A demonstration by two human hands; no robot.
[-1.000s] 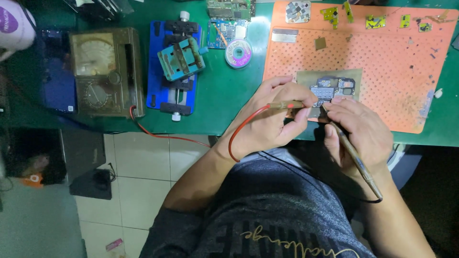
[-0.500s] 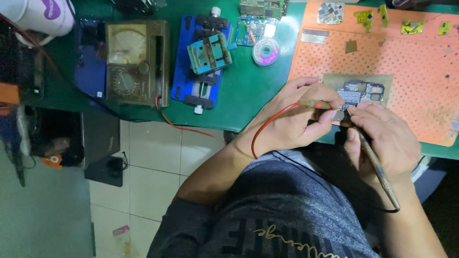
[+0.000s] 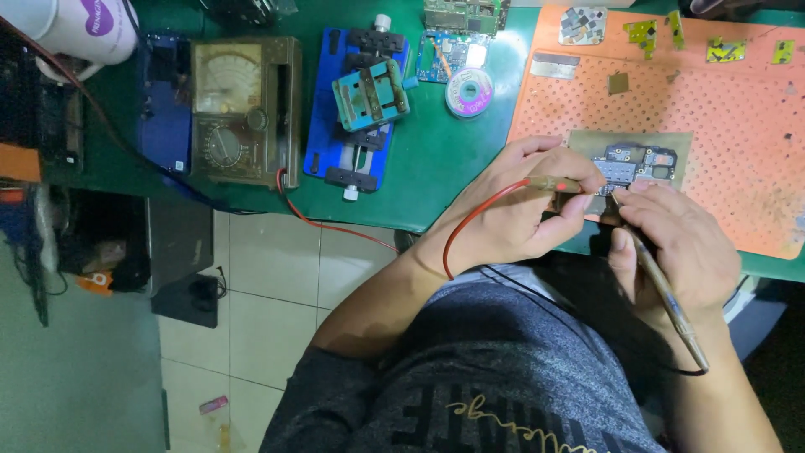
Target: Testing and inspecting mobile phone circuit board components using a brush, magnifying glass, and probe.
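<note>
Head view: your left hand (image 3: 520,210) pinches the red probe (image 3: 549,183) and your right hand (image 3: 679,243) grips the black probe (image 3: 662,289), both tips down on the circuit board (image 3: 633,166) lying on the orange mat (image 3: 721,134) atop the worktop (image 3: 419,168), probing underway, analog meter (image 3: 243,109) off left.

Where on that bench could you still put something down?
Bare orange mat between the metal bits along its top edge and the circuit board; green mat between the blue holder and left hand. Crowded around both hands and the analog meter.
</note>
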